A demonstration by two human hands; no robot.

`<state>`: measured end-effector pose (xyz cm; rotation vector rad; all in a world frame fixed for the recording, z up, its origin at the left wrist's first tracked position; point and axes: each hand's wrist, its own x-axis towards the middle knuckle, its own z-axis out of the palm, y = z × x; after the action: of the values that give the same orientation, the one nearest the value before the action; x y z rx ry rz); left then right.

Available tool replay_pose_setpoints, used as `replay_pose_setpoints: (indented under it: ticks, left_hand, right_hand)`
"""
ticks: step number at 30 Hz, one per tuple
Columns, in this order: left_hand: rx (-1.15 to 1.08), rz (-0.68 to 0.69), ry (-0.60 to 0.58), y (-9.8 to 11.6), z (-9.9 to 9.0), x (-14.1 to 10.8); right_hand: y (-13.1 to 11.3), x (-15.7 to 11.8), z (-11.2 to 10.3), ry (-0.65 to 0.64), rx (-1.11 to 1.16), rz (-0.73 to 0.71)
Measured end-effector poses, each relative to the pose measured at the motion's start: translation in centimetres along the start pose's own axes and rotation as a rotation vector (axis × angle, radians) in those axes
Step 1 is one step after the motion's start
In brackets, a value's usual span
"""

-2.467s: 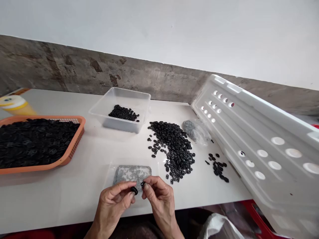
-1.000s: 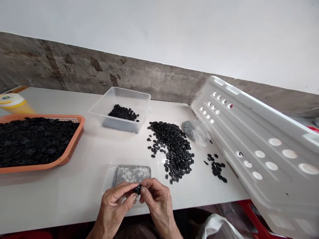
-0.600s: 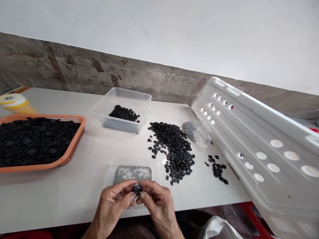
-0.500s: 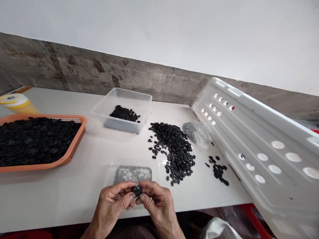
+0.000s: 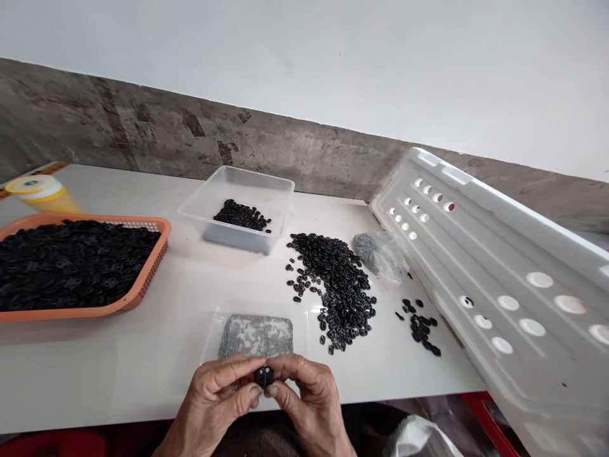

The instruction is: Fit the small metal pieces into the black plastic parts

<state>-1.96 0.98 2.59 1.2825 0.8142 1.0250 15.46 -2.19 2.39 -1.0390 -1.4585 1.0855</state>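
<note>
Between the fingertips of my left hand (image 5: 221, 395) and my right hand (image 5: 307, 390) is a small black plastic piece (image 5: 264, 376) with round light spots on its face. Both hands pinch it from opposite sides, just above the table's front edge. It may be two parts pressed together; the fingers partly cover it. Right behind my hands lies a shallow clear tray (image 5: 301, 336) of tiny grey metal pins (image 5: 257, 333). To its right spreads a heap of small black two-holed pieces (image 5: 340, 285).
An orange basket (image 5: 143, 285) full of black pieces stands left, a yellow-lidded cup (image 5: 45, 190) behind it. At the back is a clear bin (image 5: 238, 238) holding black pieces. A bag of grey parts (image 5: 380, 257), scattered black pieces (image 5: 421, 327) and a leaning white perforated panel (image 5: 490, 260) occupy the right.
My hands have moved slightly down, and the black piece is turned and held closer together between the fingertips. The whole view has shifted a little.
</note>
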Motion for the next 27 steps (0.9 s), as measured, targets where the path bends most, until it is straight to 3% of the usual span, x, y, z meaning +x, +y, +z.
replay_pose_setpoints:
  ticks: [5, 9, 15, 17, 22, 27]
  left_hand:
    - [0.047, 0.027, -0.082, 0.0, -0.2, -0.1]
    - [0.067, 0.046, -0.055, 0.1, -0.1, -0.2]
    - [-0.098, -0.232, 0.015, -0.3, 0.1, -0.3]
    - [-0.140, -0.254, 0.029, -0.7, 0.2, -0.3]
    - [-0.209, -0.211, 0.017, -1.3, 0.3, -0.3]
    - [-0.168, -0.066, -0.035, -1.1, 0.3, -0.3]
  right_hand:
    - [0.0, -0.1, 0.1, -0.017, 0.002, -0.007]
    - [0.2, -0.1, 0.2, -0.019, -0.011, -0.004]
    - [0.8, -0.5, 0.1, 0.007, -0.020, -0.094]
    - [0.9, -0.6, 0.1, 0.011, 0.014, -0.112]
    - [1.4, -0.4, 0.3, 0.048, 0.153, -0.023]
    - [1.6, -0.4, 0.6, 0.054, 0.287, 0.022]
